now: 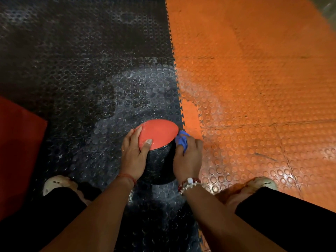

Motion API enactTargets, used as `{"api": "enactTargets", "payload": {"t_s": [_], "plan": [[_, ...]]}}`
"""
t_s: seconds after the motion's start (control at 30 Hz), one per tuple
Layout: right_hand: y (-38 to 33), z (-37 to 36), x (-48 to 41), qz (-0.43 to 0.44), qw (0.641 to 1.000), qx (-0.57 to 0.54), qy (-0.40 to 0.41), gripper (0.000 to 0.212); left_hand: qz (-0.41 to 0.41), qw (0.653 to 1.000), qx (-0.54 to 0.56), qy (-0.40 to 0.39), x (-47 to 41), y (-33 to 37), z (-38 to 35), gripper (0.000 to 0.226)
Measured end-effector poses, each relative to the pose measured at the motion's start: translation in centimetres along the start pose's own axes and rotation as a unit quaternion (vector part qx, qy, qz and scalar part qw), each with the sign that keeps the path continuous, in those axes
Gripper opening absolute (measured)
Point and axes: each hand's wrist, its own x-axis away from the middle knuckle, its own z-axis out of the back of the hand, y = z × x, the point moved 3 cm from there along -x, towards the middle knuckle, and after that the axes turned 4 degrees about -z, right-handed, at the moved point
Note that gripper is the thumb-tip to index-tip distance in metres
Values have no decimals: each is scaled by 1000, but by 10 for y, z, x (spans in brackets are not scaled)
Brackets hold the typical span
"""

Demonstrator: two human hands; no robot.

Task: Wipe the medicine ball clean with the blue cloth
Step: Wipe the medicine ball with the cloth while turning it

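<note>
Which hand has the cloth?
The right hand, with the beaded bracelet: it grips the blue cloth against the medicine ball. The left hand holds only the ball, thumb on its red panel.

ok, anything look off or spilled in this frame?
Yes: a whitish smeared patch covers the black mat around the medicine ball and crosses the seam onto the orange mat. Residue or wet, cannot tell. Left hand holds the ball; right hand grips the blue cloth.
</note>
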Motion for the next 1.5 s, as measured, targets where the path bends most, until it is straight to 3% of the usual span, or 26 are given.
{"api": "enactTargets", "payload": {"t_s": [0.1, 0.23, 0.33, 0.43, 0.57, 0.77, 0.87, 0.97, 1.07, 1.13, 1.27, 1.37, 1.5], "plan": [[-6, -4, -26, 27, 999, 6, -36, 24, 10, 1000, 21, -2, 2, -3, 2, 53], [29, -10, -54, -101, 992, 7, -79, 19, 19, 999, 45, 1, 2, -2, 4, 51], [41, -7, -35, -156, 987, -1, -41, 21, 27, 998, 53, 18, 2, -3, 4, 52], [21, -4, -2, -84, 996, -9, 1, 20, 27, 999, 25, 27, 0, -7, 8, 56], [-5, -9, -11, 47, 998, -15, -42, 24, 14, 999, 28, 26, 1, -11, 9, 63], [32, -21, -60, -95, 991, 7, -96, 26, 15, 999, 28, 18, 4, -11, 8, 55], [39, -14, -40, -129, 990, 5, -61, 23, 14, 999, 41, 18, 4, -11, 8, 59], [19, -4, -6, -86, 996, -5, -13, 19, 23, 999, 46, 18, 1, -11, 9, 62], [-3, -4, -2, 14, 999, -24, -34, 24, 12, 999, 37, 20, 1, -13, 10, 56], [-6, -9, -21, 27, 998, -11, -58, 23, 10, 999, 37, 17, 2, -13, 10, 54], [24, -16, -56, -84, 991, -5, -101, 20, 23, 998, 52, 10, 0, -10, 9, 53], [48, -14, -42, -184, 978, -56, -80, 15, 30, 998, 50, 17, 0, -10, 8, 53], [36, -4, 6, -175, 984, -24, -4, 23, 30, 999, 37, 17, -3, -10, 8, 53]]}}
